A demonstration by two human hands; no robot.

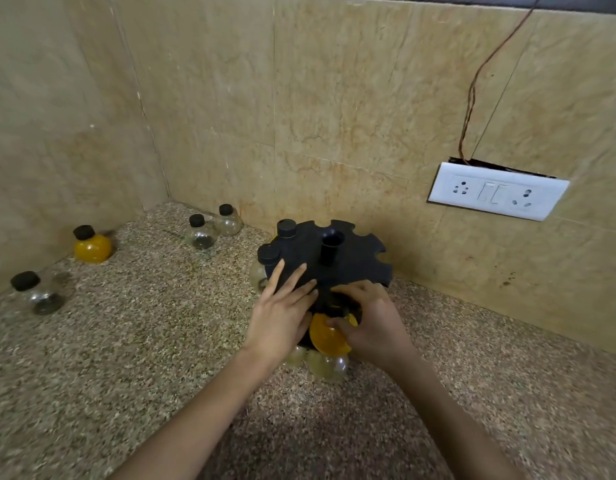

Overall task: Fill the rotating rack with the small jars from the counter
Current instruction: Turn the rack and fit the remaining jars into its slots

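The black rotating rack (355, 261) stands on the granite counter near the back wall, with two black-capped jars (286, 227) hanging in slots on its left rim. My left hand (282, 315) lies flat on the rack's top, fingers spread. My right hand (368, 320) grips a yellow-filled jar (327, 336) at the rack's near edge, its neck at a slot. Clear jars (325, 365) hang on the lower tier under my hands. On the counter stand a yellow jar (91, 245), a clear jar (39, 292) at far left, and two clear jars (202, 232) near the corner.
Tiled walls meet in a corner at the back left. A white switch and socket plate (497, 190) sits on the right wall with a brown wire (472, 91) running up from it. Speckled counter (143, 341) spreads to the left and front.
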